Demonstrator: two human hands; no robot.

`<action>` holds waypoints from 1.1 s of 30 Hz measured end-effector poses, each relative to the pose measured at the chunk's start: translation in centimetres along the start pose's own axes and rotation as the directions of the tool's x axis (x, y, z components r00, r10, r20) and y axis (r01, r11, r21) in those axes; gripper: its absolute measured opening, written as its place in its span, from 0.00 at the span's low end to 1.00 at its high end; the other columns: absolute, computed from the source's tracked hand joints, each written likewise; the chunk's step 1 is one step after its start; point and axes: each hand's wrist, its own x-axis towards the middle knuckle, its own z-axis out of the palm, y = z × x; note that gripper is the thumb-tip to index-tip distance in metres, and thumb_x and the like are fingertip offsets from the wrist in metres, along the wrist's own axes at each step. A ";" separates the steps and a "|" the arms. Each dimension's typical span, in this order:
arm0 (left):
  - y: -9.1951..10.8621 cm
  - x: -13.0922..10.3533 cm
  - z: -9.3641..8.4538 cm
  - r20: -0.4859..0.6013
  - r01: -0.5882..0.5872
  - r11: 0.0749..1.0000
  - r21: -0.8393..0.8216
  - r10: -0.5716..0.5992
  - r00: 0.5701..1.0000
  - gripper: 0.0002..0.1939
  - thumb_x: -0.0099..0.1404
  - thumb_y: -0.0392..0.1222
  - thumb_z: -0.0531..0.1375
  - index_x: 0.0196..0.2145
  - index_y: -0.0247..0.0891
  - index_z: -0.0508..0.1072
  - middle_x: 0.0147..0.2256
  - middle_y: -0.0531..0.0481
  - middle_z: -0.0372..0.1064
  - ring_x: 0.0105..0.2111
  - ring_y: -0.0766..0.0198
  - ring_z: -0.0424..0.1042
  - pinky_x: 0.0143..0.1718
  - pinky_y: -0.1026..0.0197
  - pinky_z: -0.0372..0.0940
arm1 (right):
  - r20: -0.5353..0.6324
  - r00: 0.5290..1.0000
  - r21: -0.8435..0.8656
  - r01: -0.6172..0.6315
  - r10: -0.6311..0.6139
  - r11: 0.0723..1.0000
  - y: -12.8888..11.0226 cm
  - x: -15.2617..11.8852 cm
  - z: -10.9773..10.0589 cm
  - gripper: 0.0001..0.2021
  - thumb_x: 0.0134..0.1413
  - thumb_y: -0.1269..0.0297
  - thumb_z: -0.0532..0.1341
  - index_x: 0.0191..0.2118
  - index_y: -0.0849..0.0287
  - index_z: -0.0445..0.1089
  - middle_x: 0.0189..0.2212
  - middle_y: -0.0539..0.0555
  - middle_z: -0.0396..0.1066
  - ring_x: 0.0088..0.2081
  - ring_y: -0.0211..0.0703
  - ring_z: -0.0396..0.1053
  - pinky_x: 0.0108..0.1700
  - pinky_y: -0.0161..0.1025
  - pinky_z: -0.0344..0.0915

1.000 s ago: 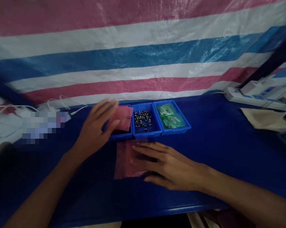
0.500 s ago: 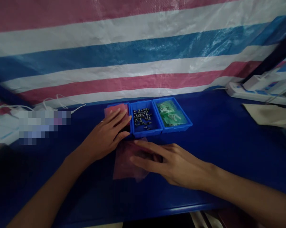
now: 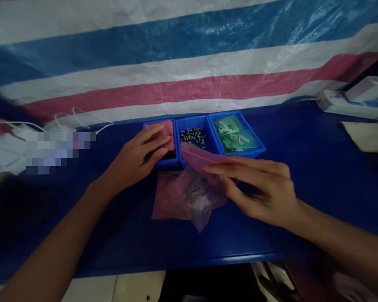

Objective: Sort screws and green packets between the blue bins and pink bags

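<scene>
My left hand (image 3: 130,161) rests over the left blue bin (image 3: 175,161) with its fingers spread on a stack of pink plastic bags (image 3: 167,131). My right hand (image 3: 267,191) pinches a thin pink plastic bag (image 3: 200,157) by its edge and lifts it in front of the bins. Under it, another pink bag (image 3: 166,199) lies flat on the table. A clear patch with pale printing shows through the raised plastic. Small dark screws (image 3: 192,136) lie in the middle blue bin (image 3: 197,121), partly hidden by the raised bag.
Green plastic packets with white pieces (image 3: 234,132) fill the right blue bin (image 3: 260,147). White cables (image 3: 82,121) lie at the left, and a power strip (image 3: 340,102) and a beige sheet (image 3: 365,136) at the right. A striped sheet (image 3: 145,92) hangs behind the blue table (image 3: 129,239).
My right hand has moved right and up, drawing the pink bag off the one lying on the table. My left hand stays on the stack, fingers slightly more curled. The view has tilted down.
</scene>
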 end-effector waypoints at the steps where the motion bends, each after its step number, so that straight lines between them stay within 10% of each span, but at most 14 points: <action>1: 0.4 0.0 -0.1 -0.041 -0.010 0.999 -0.032 0.008 0.999 0.20 0.82 0.54 0.54 0.63 0.48 0.76 0.70 0.46 0.67 0.73 0.48 0.64 0.75 0.39 0.62 | -0.026 1.000 0.016 -0.002 0.002 1.000 -0.2 0.1 -0.3 0.15 0.66 0.77 0.63 0.51 0.52 0.81 0.47 0.51 0.85 0.43 0.41 0.85 0.42 0.33 0.83; 5: 3.1 -0.2 -0.5 -0.198 -0.098 0.892 -0.440 0.010 0.980 0.20 0.82 0.56 0.56 0.65 0.56 0.74 0.67 0.50 0.71 0.69 0.48 0.69 0.73 0.39 0.64 | -0.049 0.998 0.141 -0.037 0.044 0.989 -0.6 0.3 -1.3 0.27 0.67 0.80 0.62 0.64 0.45 0.76 0.58 0.50 0.81 0.41 0.38 0.85 0.42 0.33 0.83; 8: 5.0 -0.5 -0.5 -0.015 0.047 0.623 -0.781 -0.093 0.996 0.31 0.71 0.64 0.68 0.68 0.60 0.71 0.58 0.49 0.79 0.52 0.49 0.83 0.49 0.49 0.83 | -0.045 0.997 0.279 -0.047 0.062 0.959 -0.6 0.4 -1.6 0.33 0.69 0.80 0.60 0.72 0.40 0.67 0.65 0.49 0.73 0.38 0.34 0.84 0.40 0.31 0.82; 11: 5.7 -0.4 -0.8 0.166 0.214 0.488 -0.846 -0.141 0.976 0.38 0.60 0.47 0.80 0.64 0.57 0.75 0.40 0.55 0.83 0.35 0.58 0.84 0.35 0.61 0.81 | -0.173 0.973 0.321 -0.090 0.152 0.943 -0.5 0.5 -1.4 0.28 0.69 0.79 0.63 0.66 0.39 0.75 0.59 0.46 0.80 0.37 0.37 0.84 0.39 0.32 0.82; 14: 5.7 0.2 -1.4 0.108 0.229 0.401 -0.887 -0.302 0.947 0.28 0.58 0.39 0.80 0.55 0.49 0.82 0.40 0.57 0.82 0.35 0.65 0.82 0.36 0.67 0.80 | -0.322 0.908 0.371 -0.140 0.268 0.918 -0.5 0.7 -1.2 0.17 0.68 0.75 0.67 0.53 0.45 0.84 0.42 0.46 0.86 0.29 0.37 0.82 0.27 0.31 0.78; 18: 6.0 1.2 -2.1 -0.003 0.131 0.268 -0.955 -0.448 0.894 0.20 0.56 0.40 0.82 0.44 0.47 0.85 0.36 0.60 0.79 0.32 0.72 0.77 0.35 0.74 0.77 | -0.178 0.889 0.448 -0.308 0.421 0.840 0.0 1.2 -1.6 0.21 0.65 0.74 0.69 0.58 0.42 0.79 0.44 0.46 0.85 0.32 0.38 0.83 0.27 0.29 0.76; 23: 6.4 1.4 -2.1 0.021 0.195 0.294 -0.936 -0.506 0.862 0.25 0.57 0.45 0.82 0.51 0.51 0.82 0.35 0.57 0.80 0.29 0.69 0.78 0.27 0.71 0.75 | 0.162 0.861 0.625 -0.468 0.482 0.625 0.9 0.8 -2.4 0.37 0.63 0.73 0.70 0.74 0.44 0.63 0.29 0.41 0.82 0.22 0.36 0.77 0.25 0.29 0.75; 27: 6.0 1.1 -2.1 0.024 0.200 0.393 -0.898 -0.411 0.911 0.23 0.60 0.54 0.80 0.50 0.50 0.82 0.44 0.50 0.82 0.45 0.53 0.84 0.35 0.60 0.82 | 0.064 0.858 0.622 -0.433 0.510 0.652 0.8 0.5 -2.0 0.44 0.63 0.71 0.72 0.78 0.41 0.55 0.35 0.43 0.85 0.23 0.36 0.78 0.25 0.30 0.75; 33: 5.7 0.9 -1.9 0.031 0.197 0.376 -0.905 -0.404 0.914 0.37 0.55 0.44 0.82 0.61 0.44 0.78 0.44 0.47 0.83 0.41 0.50 0.86 0.39 0.55 0.85 | -0.061 0.864 0.607 -0.366 0.500 0.706 0.1 1.3 -1.9 0.30 0.59 0.77 0.71 0.62 0.42 0.77 0.35 0.42 0.85 0.28 0.38 0.82 0.34 0.33 0.82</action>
